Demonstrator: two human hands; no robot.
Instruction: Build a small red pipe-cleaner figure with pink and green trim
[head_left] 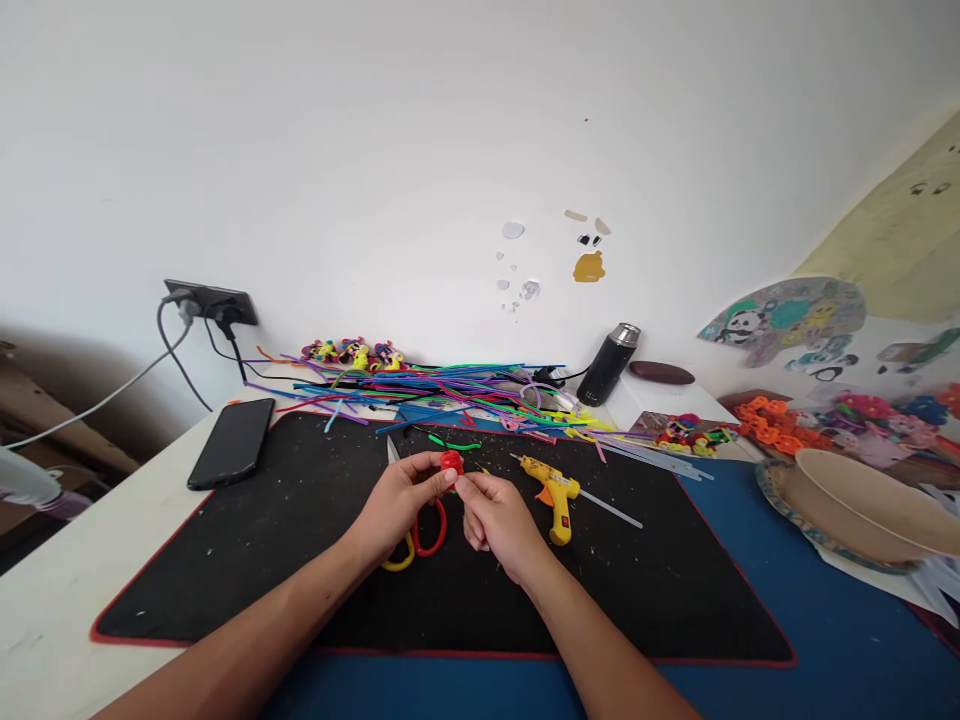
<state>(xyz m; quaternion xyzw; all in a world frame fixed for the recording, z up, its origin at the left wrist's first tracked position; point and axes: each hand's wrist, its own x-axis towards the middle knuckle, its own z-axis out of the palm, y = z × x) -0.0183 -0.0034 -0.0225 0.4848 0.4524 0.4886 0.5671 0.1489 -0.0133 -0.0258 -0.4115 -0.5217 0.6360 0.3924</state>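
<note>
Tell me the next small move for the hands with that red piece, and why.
Probably press the loose end down onto the red rolled piece and hold. Both the left hand and right hand pinch it above the black mat; the yellow glue gun lies just beside the right hand, within reach if it needs fixing.

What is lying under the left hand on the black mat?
Scissors with red and yellow handle loops lie under the left hand on the black mat. The hand covers their middle; a blade tip shows behind it.

You won't find any writing you can read here: the yellow glue gun [553,492] at your one o'clock bears a small label, too blurred to make out.
</note>
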